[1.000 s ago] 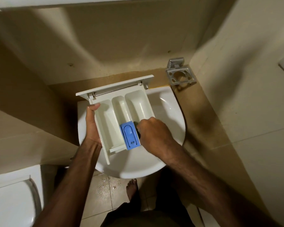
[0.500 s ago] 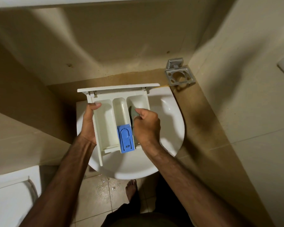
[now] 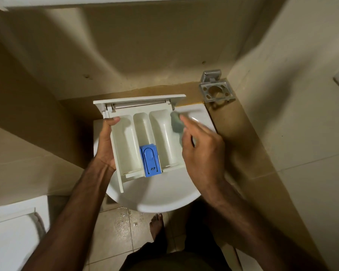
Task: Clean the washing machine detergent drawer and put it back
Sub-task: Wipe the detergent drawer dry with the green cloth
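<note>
In the head view, the drawer (image 3: pixel 143 137) was held over the sink (image 3: pixel 164 200), gripped at its left wall by the left hand (image 3: pixel 106 145). A greenish sponge (image 3: pixel 177 123) was pinched by the blurred right hand (image 3: pixel 202 153) at the right wall. Corners and the blue insert (image 3: pixel 150 160) would be best scrubbed with the drawer kept steady.

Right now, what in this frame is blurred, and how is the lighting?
Head view: the right hand and the greenish sponge it holds are motion-smeared; the left hand and detergent drawer stay sharp; dim warm light, heavy shadows on the walls, wide-angle bending at the edges.
</note>
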Demonstrator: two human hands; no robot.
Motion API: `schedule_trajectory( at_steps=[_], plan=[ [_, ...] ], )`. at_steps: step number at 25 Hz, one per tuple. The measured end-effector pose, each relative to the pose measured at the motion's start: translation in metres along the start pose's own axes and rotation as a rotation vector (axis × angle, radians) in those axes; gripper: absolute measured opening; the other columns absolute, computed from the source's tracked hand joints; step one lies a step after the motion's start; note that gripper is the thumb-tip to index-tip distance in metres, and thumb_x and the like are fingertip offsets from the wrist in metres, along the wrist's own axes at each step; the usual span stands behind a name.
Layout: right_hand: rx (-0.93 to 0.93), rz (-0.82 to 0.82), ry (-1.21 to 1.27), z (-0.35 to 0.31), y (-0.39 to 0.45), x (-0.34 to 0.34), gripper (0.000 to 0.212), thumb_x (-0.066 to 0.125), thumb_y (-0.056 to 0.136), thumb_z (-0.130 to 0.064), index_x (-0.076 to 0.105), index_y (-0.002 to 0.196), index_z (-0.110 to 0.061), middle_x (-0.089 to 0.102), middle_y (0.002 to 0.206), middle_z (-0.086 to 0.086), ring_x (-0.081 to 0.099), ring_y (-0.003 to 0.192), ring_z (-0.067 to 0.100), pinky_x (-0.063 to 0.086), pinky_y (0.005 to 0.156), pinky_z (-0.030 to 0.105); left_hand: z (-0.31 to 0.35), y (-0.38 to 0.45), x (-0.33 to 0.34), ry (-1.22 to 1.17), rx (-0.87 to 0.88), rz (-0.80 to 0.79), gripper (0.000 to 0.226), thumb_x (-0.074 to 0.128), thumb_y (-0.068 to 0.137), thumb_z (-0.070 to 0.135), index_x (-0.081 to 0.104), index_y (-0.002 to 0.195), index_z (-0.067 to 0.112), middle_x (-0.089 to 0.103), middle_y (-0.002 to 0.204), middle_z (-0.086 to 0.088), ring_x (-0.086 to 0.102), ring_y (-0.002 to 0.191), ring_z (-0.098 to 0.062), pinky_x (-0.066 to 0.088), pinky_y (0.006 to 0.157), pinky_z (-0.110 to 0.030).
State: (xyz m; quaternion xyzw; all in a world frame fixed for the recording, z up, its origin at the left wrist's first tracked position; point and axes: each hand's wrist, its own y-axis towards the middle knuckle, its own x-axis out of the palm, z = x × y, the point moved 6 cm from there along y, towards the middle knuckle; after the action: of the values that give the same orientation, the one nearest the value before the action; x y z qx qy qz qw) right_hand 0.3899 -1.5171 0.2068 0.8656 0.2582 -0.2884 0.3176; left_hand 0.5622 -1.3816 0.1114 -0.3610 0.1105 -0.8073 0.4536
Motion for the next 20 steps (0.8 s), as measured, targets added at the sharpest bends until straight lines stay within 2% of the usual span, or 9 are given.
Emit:
schedule_trajectory(
  at_steps=[2,4,6,8,10,12,15,17,20],
  plan=[
    [-0.237,0.082,-0.178,-0.004,0.009,0.016,0.037,0.062,0.096,0.003,0.074,0.129,-0.009,0.074,0.128,0.009,0.07,0.11,0.03,0.06,0.093,0.04,-0.005,-0.002,0.004,0.005,-0.006,-0.006,0.049,0.042,0.098,0.043,0.078,0.074,0.022,0.072,0.072,0.0,0.07,0.062,-0.015,0.058,0.057,-0.024],
    [-0.371,0.03,-0.321,-0.006,0.015,0.04,0.039,0.066,0.091,0.005,0.074,0.126,-0.009,0.072,0.13,0.008,0.067,0.108,0.031,0.061,0.084,0.04,-0.01,-0.001,0.002,0.017,-0.01,0.004,0.042,0.044,0.097,0.044,0.076,0.083,0.021,0.072,0.075,-0.001,0.07,0.065,-0.017,0.058,0.058,-0.026],
    [-0.428,-0.122,-0.501,-0.005,0.014,0.056,0.043,0.067,0.087,0.0,0.072,0.128,-0.012,0.072,0.127,0.006,0.064,0.108,0.029,0.06,0.072,0.037,-0.015,-0.002,-0.001,0.032,-0.017,0.004,0.038,0.047,0.094,0.048,0.073,0.092,0.02,0.072,0.078,-0.002,0.07,0.068,-0.018,0.059,0.061,-0.027],
    [-0.502,-0.263,-0.724,-0.005,0.009,0.062,0.046,0.068,0.084,-0.008,0.07,0.129,-0.013,0.073,0.122,0.004,0.063,0.111,0.028,0.058,0.072,0.034,-0.017,-0.001,-0.005,0.044,-0.024,-0.004,0.037,0.046,0.095,0.046,0.071,0.095,0.02,0.072,0.08,-0.002,0.069,0.069,-0.017,0.059,0.063,-0.027],
    [-0.559,-0.424,-0.87,-0.004,0.005,0.067,0.033,0.072,0.084,-0.011,0.074,0.117,-0.013,0.075,0.114,0.005,0.061,0.118,0.03,0.057,0.073,0.034,-0.014,0.0,-0.008,0.05,-0.002,-0.009,0.036,0.044,0.096,0.042,0.073,0.094,0.021,0.072,0.081,-0.001,0.069,0.071,-0.016,0.058,0.064,-0.027],
    [-0.594,-0.523,-0.974,-0.001,0.004,0.07,0.019,0.071,0.086,-0.007,0.075,0.104,-0.013,0.075,0.105,0.005,0.058,0.125,0.03,0.055,0.066,0.032,-0.012,0.0,-0.006,0.069,0.01,-0.033,0.038,0.043,0.096,0.041,0.077,0.094,0.025,0.073,0.085,0.001,0.069,0.075,-0.016,0.058,0.068,-0.028],
    [-0.571,-0.659,-0.986,-0.006,0.006,0.071,0.017,0.066,0.09,-0.002,0.073,0.1,-0.013,0.073,0.098,0.003,0.054,0.125,0.029,0.054,0.066,0.032,-0.011,-0.003,0.001,0.06,0.014,-0.036,0.045,0.04,0.099,0.04,0.08,0.083,0.026,0.073,0.079,0.001,0.07,0.069,-0.014,0.058,0.062,-0.025],
    [-0.595,-0.743,-0.929,-0.006,0.0,0.072,0.019,0.064,0.091,0.0,0.072,0.099,-0.015,0.071,0.094,0.002,0.056,0.115,0.025,0.051,0.067,0.031,-0.012,-0.003,0.007,0.017,-0.01,-0.049,0.05,0.038,0.099,0.041,0.08,0.076,0.024,0.072,0.074,0.001,0.069,0.065,-0.015,0.058,0.059,-0.024],
    [-0.579,-0.804,-0.826,-0.004,-0.015,0.068,0.026,0.06,0.09,0.0,0.072,0.101,-0.02,0.067,0.092,-0.003,0.057,0.099,0.019,0.038,0.064,0.03,-0.003,-0.001,0.008,-0.044,0.035,-0.015,0.052,0.038,0.098,0.044,0.078,0.071,0.023,0.071,0.072,0.002,0.068,0.066,-0.016,0.058,0.06,-0.024]
  ],
)
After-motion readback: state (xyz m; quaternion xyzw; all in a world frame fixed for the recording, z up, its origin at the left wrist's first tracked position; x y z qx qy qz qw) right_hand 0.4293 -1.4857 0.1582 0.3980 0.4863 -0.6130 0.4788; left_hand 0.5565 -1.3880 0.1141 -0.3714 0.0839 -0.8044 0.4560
